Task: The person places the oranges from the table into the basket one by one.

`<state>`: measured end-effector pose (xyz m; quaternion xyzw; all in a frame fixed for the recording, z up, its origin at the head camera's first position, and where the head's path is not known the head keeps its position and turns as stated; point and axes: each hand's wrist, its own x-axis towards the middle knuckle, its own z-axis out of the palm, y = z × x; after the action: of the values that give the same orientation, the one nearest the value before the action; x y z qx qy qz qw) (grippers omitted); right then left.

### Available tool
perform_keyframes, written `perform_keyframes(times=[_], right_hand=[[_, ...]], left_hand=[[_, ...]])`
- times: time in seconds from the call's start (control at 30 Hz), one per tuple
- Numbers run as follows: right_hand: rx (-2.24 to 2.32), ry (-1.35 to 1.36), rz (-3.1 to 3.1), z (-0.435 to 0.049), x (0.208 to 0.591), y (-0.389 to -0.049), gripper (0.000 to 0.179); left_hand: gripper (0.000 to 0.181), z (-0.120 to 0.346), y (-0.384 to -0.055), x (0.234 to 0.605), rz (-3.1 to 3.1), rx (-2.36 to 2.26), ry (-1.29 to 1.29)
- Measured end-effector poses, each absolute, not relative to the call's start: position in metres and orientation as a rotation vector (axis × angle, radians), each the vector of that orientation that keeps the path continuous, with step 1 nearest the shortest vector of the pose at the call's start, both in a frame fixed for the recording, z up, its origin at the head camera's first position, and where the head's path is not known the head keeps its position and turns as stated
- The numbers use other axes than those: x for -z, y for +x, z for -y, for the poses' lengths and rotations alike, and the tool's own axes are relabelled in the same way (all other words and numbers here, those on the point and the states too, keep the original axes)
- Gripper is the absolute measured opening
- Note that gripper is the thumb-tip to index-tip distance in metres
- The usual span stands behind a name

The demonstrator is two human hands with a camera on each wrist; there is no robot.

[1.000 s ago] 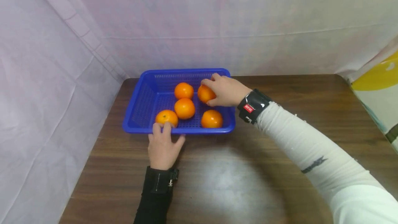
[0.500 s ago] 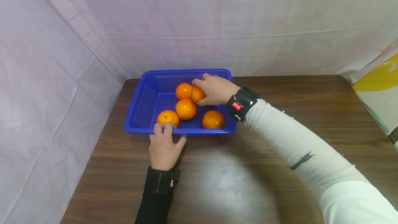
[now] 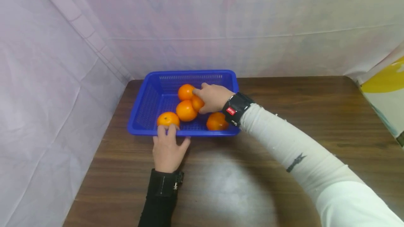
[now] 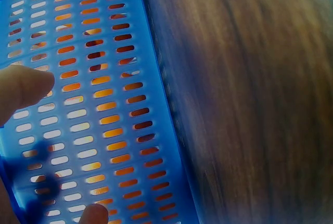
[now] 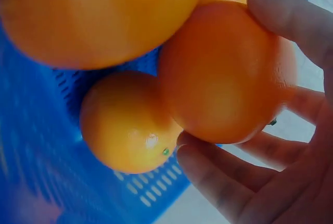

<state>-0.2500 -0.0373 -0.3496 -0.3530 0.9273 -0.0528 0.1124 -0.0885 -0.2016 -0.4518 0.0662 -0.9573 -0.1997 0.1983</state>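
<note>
A blue slotted basket (image 3: 205, 133) stands on the table with several oranges in it. My right hand (image 3: 216, 97) reaches in and grips an orange (image 3: 197, 103), thumb on one side and fingers on the other. In the right wrist view the held orange (image 5: 229, 73) overlaps a paler orange (image 5: 130, 125) lower in the basket. Beside it in the head view are a back orange (image 3: 184, 92) and a middle orange (image 3: 186, 110). My left hand (image 3: 168, 153) holds the basket's near rim, fingers hooked over it by a front orange (image 3: 168, 119); digits show against the slotted wall (image 4: 67, 99).
Another orange (image 3: 217, 121) lies in the basket's near right corner, under my right wrist. Brown wood-grain tabletop (image 3: 300, 104) extends right and in front of the basket. Pale cloth (image 3: 221, 16) hangs behind, and more covers the left side. A yellow shape (image 3: 385, 78) shows at far right.
My right hand has carried its orange leftward and a little nearer, up against the middle oranges. The left hand stays at the near rim.
</note>
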Motion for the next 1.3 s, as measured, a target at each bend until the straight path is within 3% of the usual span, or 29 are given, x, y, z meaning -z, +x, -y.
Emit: perform_keyframes(times=[1.1, 1.3], right_hand=[[0.095, -1.015, -2.702, 0.043, 0.383, -0.247, 0.074], [0.081, -1.078, -2.732, 0.042, 0.373, -0.248, 0.06]], left_hand=[[0.043, 0.193, -0.089, 0.447, 2.711, 0.577, 0.178], [0.043, 0.196, -0.091, 0.448, 2.695, 0.584, 0.156]])
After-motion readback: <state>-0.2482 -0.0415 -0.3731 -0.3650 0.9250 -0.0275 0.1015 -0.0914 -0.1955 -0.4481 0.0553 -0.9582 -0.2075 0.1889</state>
